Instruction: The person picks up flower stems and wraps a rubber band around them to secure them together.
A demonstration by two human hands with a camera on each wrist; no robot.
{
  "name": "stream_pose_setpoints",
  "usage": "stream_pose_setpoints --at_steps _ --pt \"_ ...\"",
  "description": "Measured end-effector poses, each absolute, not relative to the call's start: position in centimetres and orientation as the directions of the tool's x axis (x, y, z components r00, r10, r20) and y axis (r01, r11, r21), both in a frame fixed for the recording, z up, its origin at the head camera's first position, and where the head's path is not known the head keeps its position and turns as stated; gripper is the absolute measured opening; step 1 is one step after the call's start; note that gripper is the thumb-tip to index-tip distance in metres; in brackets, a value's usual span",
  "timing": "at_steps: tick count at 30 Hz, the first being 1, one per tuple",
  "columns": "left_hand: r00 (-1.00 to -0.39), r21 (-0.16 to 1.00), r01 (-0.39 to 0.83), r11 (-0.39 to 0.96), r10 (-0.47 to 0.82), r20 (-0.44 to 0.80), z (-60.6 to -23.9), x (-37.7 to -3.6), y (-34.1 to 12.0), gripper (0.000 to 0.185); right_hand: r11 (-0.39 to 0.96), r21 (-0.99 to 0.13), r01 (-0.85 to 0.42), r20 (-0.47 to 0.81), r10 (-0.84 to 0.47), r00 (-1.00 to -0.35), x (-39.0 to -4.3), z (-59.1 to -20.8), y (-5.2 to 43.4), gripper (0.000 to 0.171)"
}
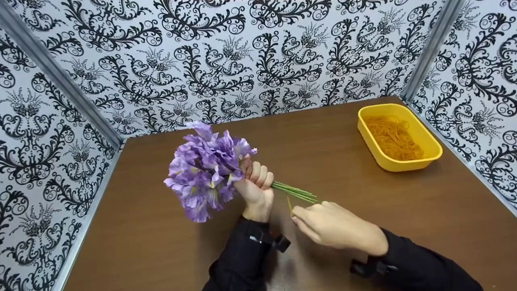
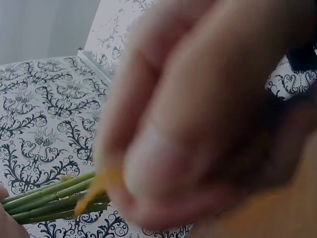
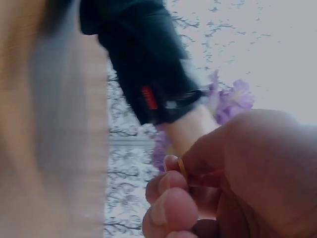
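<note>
A bunch of purple artificial flowers [image 1: 208, 169] is gripped just below the blooms by my left hand [image 1: 257, 188]. Its green stems [image 1: 295, 191] stick out past the fist, slanting down to the right. My right hand [image 1: 337, 224] pinches a yellow rubber band [image 1: 289, 203] between thumb and fingers, close beside the stem ends. In the left wrist view the rubber band [image 2: 94, 191] stretches from those fingertips against the stems [image 2: 54, 198]; whether it goes fully round them is hidden. Thumb and forefinger also hold the band [image 3: 182, 167] in the right wrist view.
A yellow tub [image 1: 408, 165] with a heap of rubber bands [image 1: 394, 137] stands at the table's back right. Patterned white panels [image 1: 250, 60] enclose the brown table [image 1: 153, 242] at the back and sides.
</note>
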State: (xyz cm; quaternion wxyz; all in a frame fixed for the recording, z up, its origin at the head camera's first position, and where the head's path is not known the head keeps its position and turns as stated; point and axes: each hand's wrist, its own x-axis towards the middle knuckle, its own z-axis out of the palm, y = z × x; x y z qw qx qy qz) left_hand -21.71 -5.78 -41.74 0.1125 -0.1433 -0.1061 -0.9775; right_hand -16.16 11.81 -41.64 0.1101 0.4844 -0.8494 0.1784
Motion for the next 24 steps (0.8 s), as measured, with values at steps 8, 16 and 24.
stream_pose_setpoints --at_steps 8,16,24 --pt "-0.923 0.259 0.202 -0.945 -0.095 0.373 -41.7 -21.5 -5.4 0.056 0.358 -0.221 -0.907 0.604 -0.680 -0.416 -17.7 -39.4 13.8 0.009" --pt "-0.925 0.352 0.054 -0.935 0.086 0.371 -41.5 -20.9 -4.9 0.055 0.451 -0.092 -0.888 0.710 -0.595 -0.376 -19.6 -38.7 15.4 0.010" --pt "-0.894 0.325 -0.092 -0.941 0.222 0.389 -41.8 -20.7 -4.9 0.051 0.496 -0.090 -0.863 0.718 -0.568 -0.402 -20.9 -39.1 15.9 0.013"
